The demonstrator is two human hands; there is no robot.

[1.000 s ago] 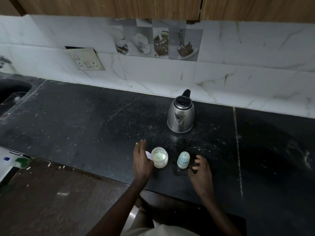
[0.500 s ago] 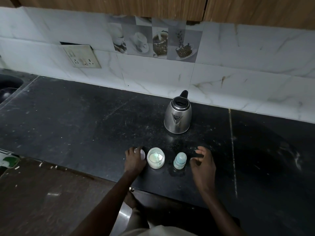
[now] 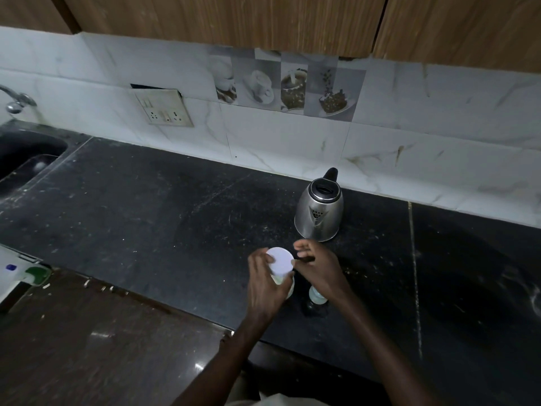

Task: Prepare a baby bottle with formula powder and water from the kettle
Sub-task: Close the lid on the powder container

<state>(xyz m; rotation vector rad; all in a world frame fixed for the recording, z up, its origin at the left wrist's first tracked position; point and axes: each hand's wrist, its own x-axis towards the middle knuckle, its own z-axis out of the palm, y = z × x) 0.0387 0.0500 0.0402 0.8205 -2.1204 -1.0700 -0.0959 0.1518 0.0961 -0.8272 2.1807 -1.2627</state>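
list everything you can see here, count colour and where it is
kettle: 1, steel with a black lid, on the counter near the wall
lid: 1, white, held over the jar
jar: 1, pale, mostly hidden under the lid and left hand
baby bottle: 1, pale blue-green, right of the jar
counter: 1, black, dusty
sink: 1, dark, far left
tap: 1, chrome, above the sink
socket plate: 1, off-white, on the wall
picture tiles: 1 strip, grey-brown, on the wall
cupboards: brown wood, along the top
left hand: 1, holds the lid
right hand: 1, fingers curled beside the lid; contact unclear
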